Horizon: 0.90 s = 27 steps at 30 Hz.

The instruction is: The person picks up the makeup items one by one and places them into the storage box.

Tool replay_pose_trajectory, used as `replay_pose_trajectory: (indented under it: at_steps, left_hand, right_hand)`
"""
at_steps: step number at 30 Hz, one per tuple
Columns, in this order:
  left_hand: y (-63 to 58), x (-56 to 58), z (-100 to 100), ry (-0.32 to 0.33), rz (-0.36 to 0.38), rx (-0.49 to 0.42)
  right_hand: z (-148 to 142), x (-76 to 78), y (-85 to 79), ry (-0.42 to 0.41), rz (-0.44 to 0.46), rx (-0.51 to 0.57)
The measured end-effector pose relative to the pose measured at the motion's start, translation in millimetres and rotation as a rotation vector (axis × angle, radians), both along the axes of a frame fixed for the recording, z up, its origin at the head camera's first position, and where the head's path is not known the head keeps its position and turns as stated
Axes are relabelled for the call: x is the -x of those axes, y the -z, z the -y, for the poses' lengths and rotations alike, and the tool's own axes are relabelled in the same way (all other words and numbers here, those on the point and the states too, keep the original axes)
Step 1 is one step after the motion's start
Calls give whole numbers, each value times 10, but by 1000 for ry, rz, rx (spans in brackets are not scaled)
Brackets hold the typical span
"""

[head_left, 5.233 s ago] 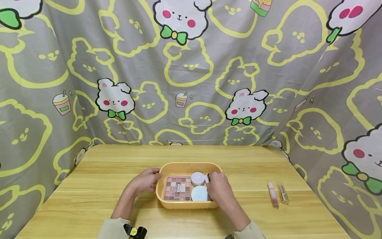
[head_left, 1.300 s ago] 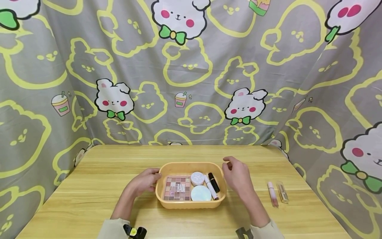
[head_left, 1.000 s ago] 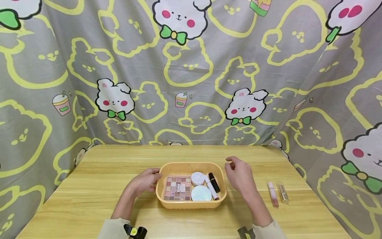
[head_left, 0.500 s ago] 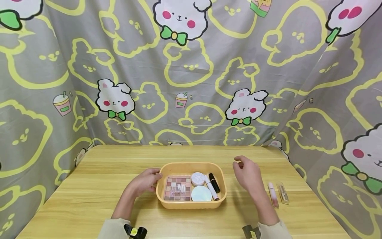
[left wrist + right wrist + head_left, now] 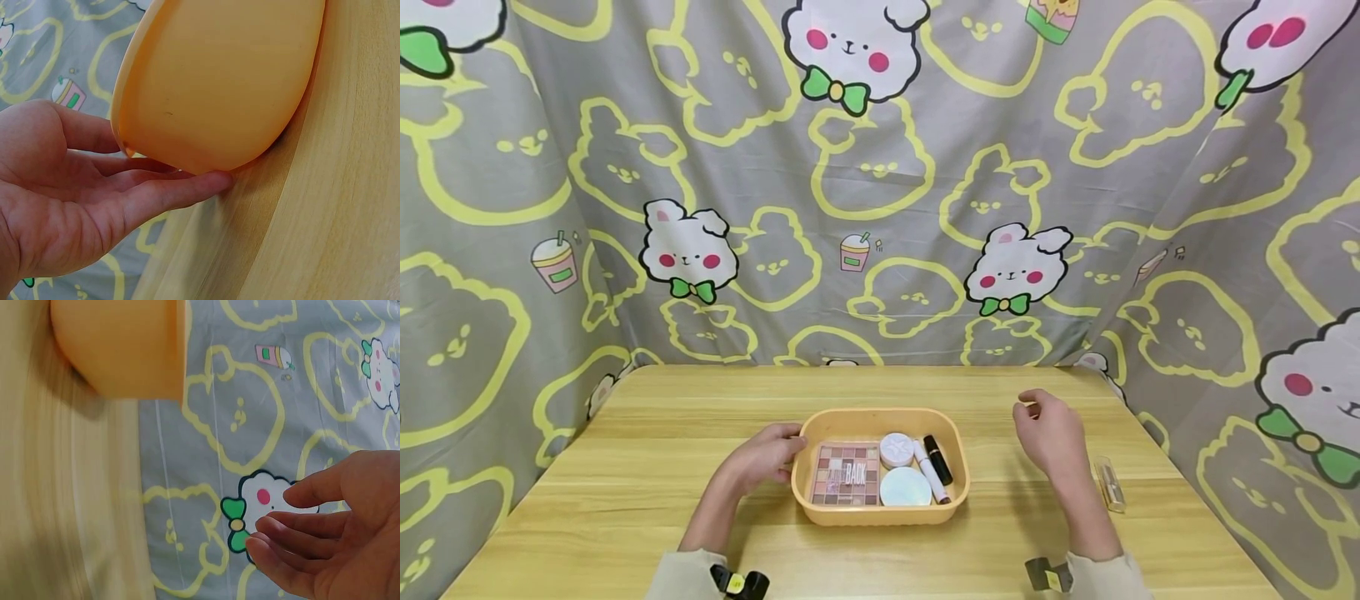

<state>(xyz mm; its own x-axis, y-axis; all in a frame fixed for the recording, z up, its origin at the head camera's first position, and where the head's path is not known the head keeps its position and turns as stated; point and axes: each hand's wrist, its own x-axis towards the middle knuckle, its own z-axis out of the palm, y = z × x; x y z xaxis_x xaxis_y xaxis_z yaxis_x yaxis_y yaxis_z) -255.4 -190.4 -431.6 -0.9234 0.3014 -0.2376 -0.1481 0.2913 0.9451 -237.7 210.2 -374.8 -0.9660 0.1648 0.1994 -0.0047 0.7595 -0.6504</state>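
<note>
In the head view, a yellow-orange plastic basket (image 5: 880, 516) stands on the table. It holds an eyeshadow palette (image 5: 846, 477), a small white round case (image 5: 897, 450), a larger pale round compact (image 5: 906, 487), a white tube with a dark end (image 5: 932, 473) and a black tube (image 5: 937, 459). My left hand (image 5: 765, 458) holds the basket's left end, its fingertips at the rim and one digit low against the outer wall (image 5: 212, 94). My right hand (image 5: 1051, 433), fingers loosely bent around nothing, hovers right of the basket. A clear slim tube (image 5: 1109, 486) lies beside its forearm.
The wooden table (image 5: 625, 500) reaches back to a grey cartoon-print curtain (image 5: 895, 200) that also hangs on both sides. Each wrist carries a small black camera mount, such as the left one (image 5: 741, 582).
My right hand has left the tubes in the basket and moved right, with its forearm now hiding the pink-white lip gloss tube. My left hand and the basket have stayed put.
</note>
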Motion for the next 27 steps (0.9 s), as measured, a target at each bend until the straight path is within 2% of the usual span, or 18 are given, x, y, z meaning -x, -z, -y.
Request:
replay_pose_trajectory:
  at_steps: [12,21,27]
  left_hand:
    - [-5,-9,6,4,8,-3]
    - [4,-4,10,1,-1,1]
    - [3,-4,9,12,-5,-6]
  right_hand:
    - [-219,66,59,64,37,-13]
    - [-353,103,147,87,30,-40]
    - [-434,100,179,99,80,-63]
